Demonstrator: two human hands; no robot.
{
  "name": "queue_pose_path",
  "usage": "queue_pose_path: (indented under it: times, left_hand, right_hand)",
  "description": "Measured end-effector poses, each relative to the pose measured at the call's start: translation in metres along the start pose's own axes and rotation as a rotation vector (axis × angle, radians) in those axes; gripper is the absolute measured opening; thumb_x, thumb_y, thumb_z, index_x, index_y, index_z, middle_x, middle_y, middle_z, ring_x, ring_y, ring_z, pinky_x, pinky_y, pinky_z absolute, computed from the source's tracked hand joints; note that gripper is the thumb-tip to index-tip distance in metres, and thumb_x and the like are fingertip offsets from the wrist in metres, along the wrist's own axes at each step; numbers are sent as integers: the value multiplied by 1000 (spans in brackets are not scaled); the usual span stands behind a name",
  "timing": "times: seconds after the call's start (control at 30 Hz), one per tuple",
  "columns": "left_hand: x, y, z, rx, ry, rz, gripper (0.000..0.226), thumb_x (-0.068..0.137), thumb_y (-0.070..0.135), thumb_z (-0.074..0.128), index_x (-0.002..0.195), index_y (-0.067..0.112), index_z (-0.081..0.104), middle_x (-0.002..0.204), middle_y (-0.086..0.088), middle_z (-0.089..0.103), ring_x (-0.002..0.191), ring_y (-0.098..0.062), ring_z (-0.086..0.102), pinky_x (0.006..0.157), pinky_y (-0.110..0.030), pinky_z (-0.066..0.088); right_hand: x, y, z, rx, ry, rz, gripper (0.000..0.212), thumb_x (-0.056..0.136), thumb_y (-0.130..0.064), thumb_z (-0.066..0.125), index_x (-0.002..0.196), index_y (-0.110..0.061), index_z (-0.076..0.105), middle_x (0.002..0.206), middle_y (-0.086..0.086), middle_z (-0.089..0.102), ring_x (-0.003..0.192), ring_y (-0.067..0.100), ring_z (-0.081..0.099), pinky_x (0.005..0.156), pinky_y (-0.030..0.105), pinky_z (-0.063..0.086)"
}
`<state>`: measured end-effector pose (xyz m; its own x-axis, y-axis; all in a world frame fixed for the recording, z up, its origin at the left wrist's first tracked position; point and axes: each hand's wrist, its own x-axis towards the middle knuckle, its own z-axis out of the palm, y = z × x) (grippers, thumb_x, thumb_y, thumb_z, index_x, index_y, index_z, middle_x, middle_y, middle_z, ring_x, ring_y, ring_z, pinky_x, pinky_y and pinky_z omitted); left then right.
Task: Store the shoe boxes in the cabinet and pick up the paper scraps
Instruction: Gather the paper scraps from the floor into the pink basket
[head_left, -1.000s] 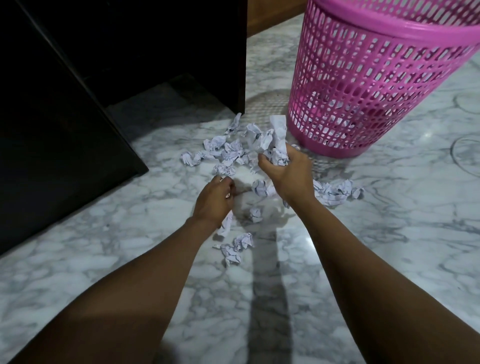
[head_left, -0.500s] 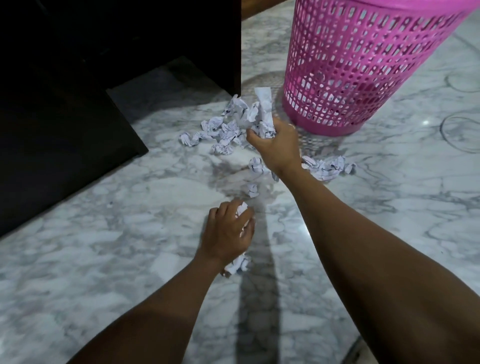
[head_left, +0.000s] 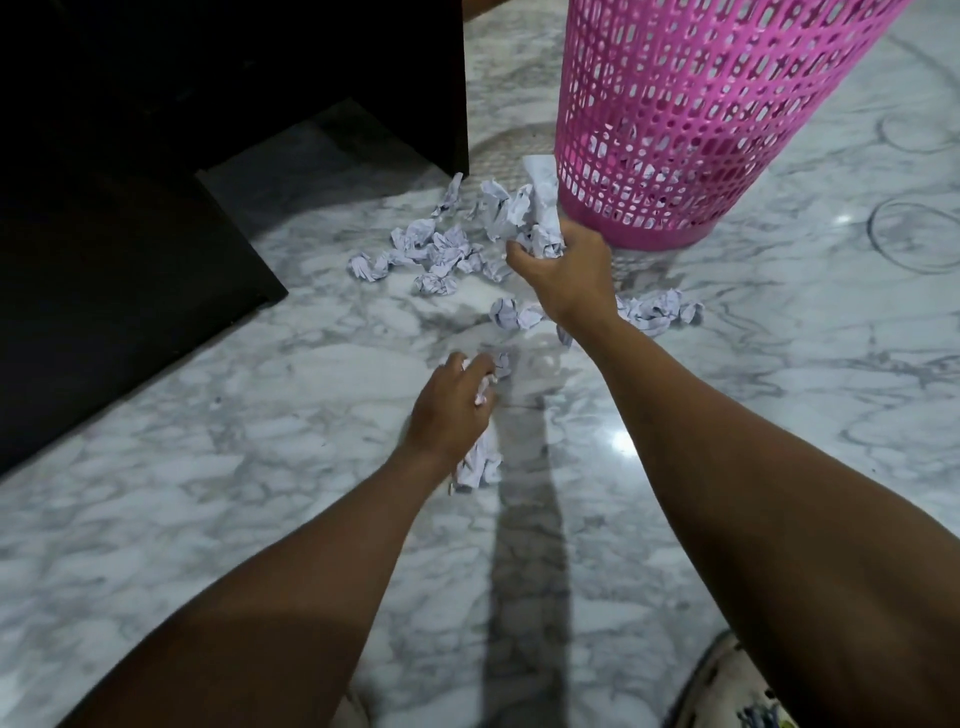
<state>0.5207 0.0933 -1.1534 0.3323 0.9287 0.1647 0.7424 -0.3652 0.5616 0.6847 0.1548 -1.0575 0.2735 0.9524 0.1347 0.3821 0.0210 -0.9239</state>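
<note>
Crumpled white paper scraps (head_left: 436, 249) lie scattered on the marble floor (head_left: 208, 467) in front of a pink mesh basket (head_left: 691, 119). My right hand (head_left: 563, 275) is closed around a bunch of scraps (head_left: 543, 228), held just left of the basket's base. My left hand (head_left: 452, 410) is lower and nearer to me, closed on scraps; a wad (head_left: 480, 465) sticks out under its palm. More scraps (head_left: 654, 312) lie to the right of my right wrist. No shoe boxes are in view.
A dark cabinet (head_left: 130, 234) fills the upper left, its corner reaching toward the scraps. A patterned piece of cloth (head_left: 727, 691) shows at the bottom right. Open marble floor spreads around and below my arms.
My left hand moved from the pile back toward me and closed on the scraps lying nearer. My right hand kept its bunch beside the basket's base. The view tilted down.
</note>
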Motion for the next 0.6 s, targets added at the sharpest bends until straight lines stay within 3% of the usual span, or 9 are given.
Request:
queue_pose_path:
  times: [0.07, 0.27, 0.4, 0.5, 0.6]
  left_hand:
    - [12, 8, -16, -14, 25, -12, 18, 83, 11, 57, 100, 8, 62, 95, -16, 57, 86, -38, 60, 70, -44, 51]
    - [9, 25, -38, 8, 72, 224, 13, 84, 23, 50, 96, 20, 52, 94, -10, 57, 83, -33, 59, 62, -37, 50]
    - [15, 25, -40, -42, 174, 94, 14, 84, 10, 59, 97, 7, 61, 97, -14, 57, 81, -35, 59, 65, -36, 47]
    - [32, 30, -39, -113, 243, 9, 14, 86, 11, 59, 99, 7, 60, 100, -13, 57, 84, -34, 58, 68, -38, 49]
    - [49, 39, -31, -151, 287, 19, 15, 86, 14, 56, 99, 6, 59, 102, -13, 57, 88, -34, 59, 70, -40, 50]
  right_hand:
    - [2, -2, 0, -10, 12, -15, 10, 83, -18, 76, 88, -17, 68, 72, -18, 62, 56, -18, 54, 57, 4, 40]
    - [9, -10, -5, -33, 29, -3, 12, 82, -21, 77, 83, -17, 66, 65, -19, 59, 47, -14, 49, 51, 5, 35]
    - [12, -10, -6, -19, 45, -4, 10, 82, -21, 77, 86, -16, 69, 68, -16, 62, 51, -11, 52, 53, 8, 38]
    - [11, -6, -6, -47, 53, -20, 11, 81, -23, 77, 86, -16, 69, 68, -18, 61, 52, -11, 53, 53, 6, 38]
    - [13, 2, -9, -72, 89, 2, 21, 80, -29, 76, 89, -11, 74, 73, -10, 68, 59, -4, 54, 55, 15, 44]
